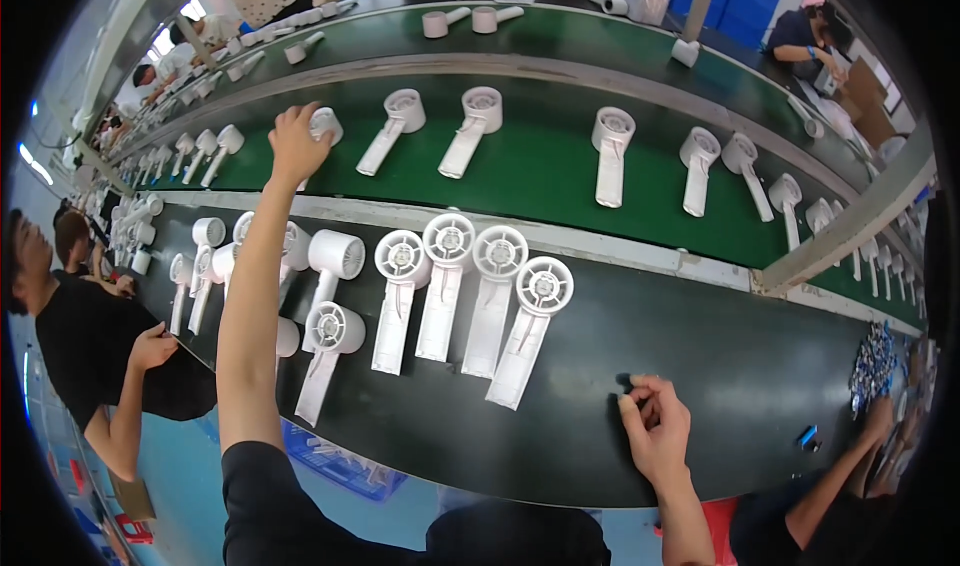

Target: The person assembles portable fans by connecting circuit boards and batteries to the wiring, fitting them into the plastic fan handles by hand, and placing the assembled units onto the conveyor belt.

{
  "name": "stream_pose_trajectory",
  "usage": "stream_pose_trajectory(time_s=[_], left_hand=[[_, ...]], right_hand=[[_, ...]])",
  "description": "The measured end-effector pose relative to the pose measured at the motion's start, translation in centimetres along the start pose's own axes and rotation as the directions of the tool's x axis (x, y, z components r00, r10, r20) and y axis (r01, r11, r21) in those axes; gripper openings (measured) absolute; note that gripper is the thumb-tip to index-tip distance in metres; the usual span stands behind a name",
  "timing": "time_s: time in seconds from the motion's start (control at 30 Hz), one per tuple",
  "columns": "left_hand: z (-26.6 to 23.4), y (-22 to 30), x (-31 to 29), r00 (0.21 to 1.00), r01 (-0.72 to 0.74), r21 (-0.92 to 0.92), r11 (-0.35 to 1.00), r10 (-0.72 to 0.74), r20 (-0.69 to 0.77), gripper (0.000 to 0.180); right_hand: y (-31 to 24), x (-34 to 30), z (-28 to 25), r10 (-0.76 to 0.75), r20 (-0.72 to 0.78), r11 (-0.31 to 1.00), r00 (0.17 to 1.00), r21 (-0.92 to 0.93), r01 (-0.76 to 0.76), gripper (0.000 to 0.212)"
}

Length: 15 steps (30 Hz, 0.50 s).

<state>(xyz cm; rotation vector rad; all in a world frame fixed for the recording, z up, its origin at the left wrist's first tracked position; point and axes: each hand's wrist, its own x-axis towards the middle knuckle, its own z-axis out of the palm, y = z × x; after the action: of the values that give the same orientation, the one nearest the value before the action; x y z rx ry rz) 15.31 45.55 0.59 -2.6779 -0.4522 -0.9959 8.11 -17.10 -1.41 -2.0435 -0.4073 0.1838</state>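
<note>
My left hand reaches across to the green conveyor belt, its fingers bent around the near side of a white handheld fan; the hand covers part of that fan. Over the dark worktable, my right hand has its fingers curled toward the thumb. Something small and dark shows at those fingertips, too little to name. Left of it lies a row of white fan housings with open handles, such as the rightmost fan housing and the leftmost fan housing. Another fan housing lies beside my left forearm.
Several more fans ride the green belt, behind a pale rail. A metal post slants up at the right. Co-workers sit on both sides; a co-worker's hand is near a pile of small blue-and-silver parts. A blue basket stands below.
</note>
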Motion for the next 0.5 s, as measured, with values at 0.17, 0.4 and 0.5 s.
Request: stream_pose_trajectory(time_s=[0.17,0.4,0.5], left_hand=[[6.1,4.3,0.7,0.929,-0.037,-0.234,0.972,0.12,0.351,0.079],[-5.1,8.2,-1.2,0.964,0.019,-0.563,0.826,0.133,0.228,0.052],[-19.6,18.4,-7.1,0.941,0.068,-0.646,0.761,0.166,0.296,0.056]], right_hand=[[-0.5,0.7,-1.1,0.021,0.042,0.999,0.999,0.048,-0.023,0.028],[5.2,-2.5,-14.5,-0.075,-0.678,0.963,0.731,-0.238,-0.122,0.016],[10.6,-5.2,-22.2,-0.297,-0.745,0.561,0.597,-0.642,-0.522,0.031]])
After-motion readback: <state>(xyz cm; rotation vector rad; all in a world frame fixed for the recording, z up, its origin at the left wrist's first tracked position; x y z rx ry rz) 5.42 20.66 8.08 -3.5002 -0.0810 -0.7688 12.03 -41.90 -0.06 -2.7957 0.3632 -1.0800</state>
